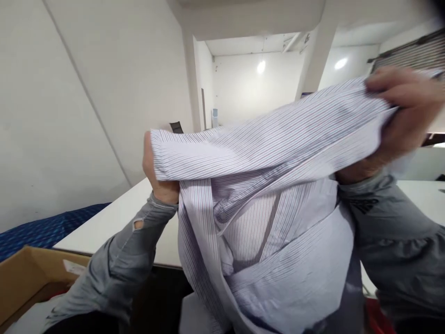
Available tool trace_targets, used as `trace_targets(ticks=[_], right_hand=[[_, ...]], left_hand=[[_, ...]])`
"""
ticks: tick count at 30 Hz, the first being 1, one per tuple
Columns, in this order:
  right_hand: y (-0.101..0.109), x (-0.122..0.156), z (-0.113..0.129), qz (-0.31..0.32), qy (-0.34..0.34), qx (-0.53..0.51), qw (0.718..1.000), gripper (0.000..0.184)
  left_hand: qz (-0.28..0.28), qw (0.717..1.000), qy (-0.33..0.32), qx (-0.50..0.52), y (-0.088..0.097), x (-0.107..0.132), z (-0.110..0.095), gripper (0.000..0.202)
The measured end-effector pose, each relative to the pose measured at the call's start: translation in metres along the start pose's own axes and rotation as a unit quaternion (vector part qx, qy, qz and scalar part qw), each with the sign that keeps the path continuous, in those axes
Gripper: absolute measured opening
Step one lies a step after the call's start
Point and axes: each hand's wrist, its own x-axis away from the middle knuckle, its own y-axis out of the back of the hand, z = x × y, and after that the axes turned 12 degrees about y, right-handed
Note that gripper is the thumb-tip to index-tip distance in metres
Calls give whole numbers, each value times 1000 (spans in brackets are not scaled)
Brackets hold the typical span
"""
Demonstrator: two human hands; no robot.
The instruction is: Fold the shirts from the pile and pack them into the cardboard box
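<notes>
A striped shirt point(278, 139), white with thin dark and reddish lines, is stretched between my two hands in mid-air. At its left end my left hand point(151, 162) is closed on the cloth, the fingers mostly hidden behind it. My right hand point(406, 111), slightly blurred, grips the upper right edge and is raised higher than the left. A folded band of cloth runs taut from hand to hand. Below it the rest of the shirt hangs in loose folds toward my lap, with a seam and inner side showing.
Behind the shirt stands a white table point(114, 222). A cardboard box point(38, 264) with pale cloth inside sits at lower left, beside a blue patterned fabric point(66, 225). A white wall point(86, 93) rises on the left. Something red point(378, 317) shows at lower right.
</notes>
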Motion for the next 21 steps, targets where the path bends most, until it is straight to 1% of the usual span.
trace_targets(ticks=[2, 3, 4, 5, 6, 7, 8, 9, 10, 11, 12, 13, 14, 15, 16, 17, 19, 20, 21], right_hand=[[-22, 5, -29, 17, 138, 36, 990, 13], [-35, 9, -48, 45, 173, 59, 982, 12], [-49, 15, -69, 90, 169, 78, 978, 13], [-64, 23, -92, 146, 147, 95, 974, 15], [-78, 34, -114, 219, 119, 108, 962, 21], [-92, 47, -134, 306, 89, 118, 941, 28], [-103, 64, -152, 394, 58, 123, 909, 36], [-112, 83, -165, 474, 21, 128, 871, 44], [-117, 105, -173, 532, -17, 135, 836, 49], [-118, 128, -176, 567, -53, 143, 809, 52], [-114, 152, -174, 584, -88, 151, 793, 52], [-105, 176, -167, 592, -118, 153, 782, 50], [-92, 198, -157, 601, -145, 144, 773, 46], [-76, 219, -144, 616, -169, 119, 760, 42], [-58, 236, -129, 638, -191, 79, 741, 39], [-39, 250, -113, 665, -212, 27, 716, 38], [-3, 268, -83, 706, -242, -83, 660, 42], [12, 272, -69, 721, -246, -131, 635, 47], [24, 275, -57, 732, -240, -165, 615, 53]], left_hand=[[-12, 1000, 3, -23, -16, -5, 22, 5], [-17, 999, 12, -27, -27, -10, 38, 4], [-18, 999, 25, -34, -40, -16, 57, 3], [-11, 998, 43, -55, -53, -23, 78, 3], [7, 993, 65, -95, -65, -29, 101, 7], [42, 983, 90, -157, -75, -32, 124, 13], [91, 965, 113, -218, -82, -32, 147, 19], [135, 947, 130, -259, -86, -29, 169, 24], [177, 929, 145, -292, -84, -22, 189, 27], [213, 913, 155, -312, -78, -12, 205, 28], [241, 901, 163, -323, -67, 2, 218, 25], [268, 888, 169, -333, -53, 17, 228, 22], [291, 878, 173, -339, -36, 34, 232, 17], [318, 868, 173, -340, -20, 52, 232, 14], [350, 858, 166, -337, -3, 70, 226, 12], [392, 847, 151, -326, 10, 87, 216, 13], [503, 816, 75, -275, 29, 120, 187, 20], [554, 795, 31, -247, 32, 135, 169, 22], [599, 769, -24, -223, 33, 148, 152, 24]])
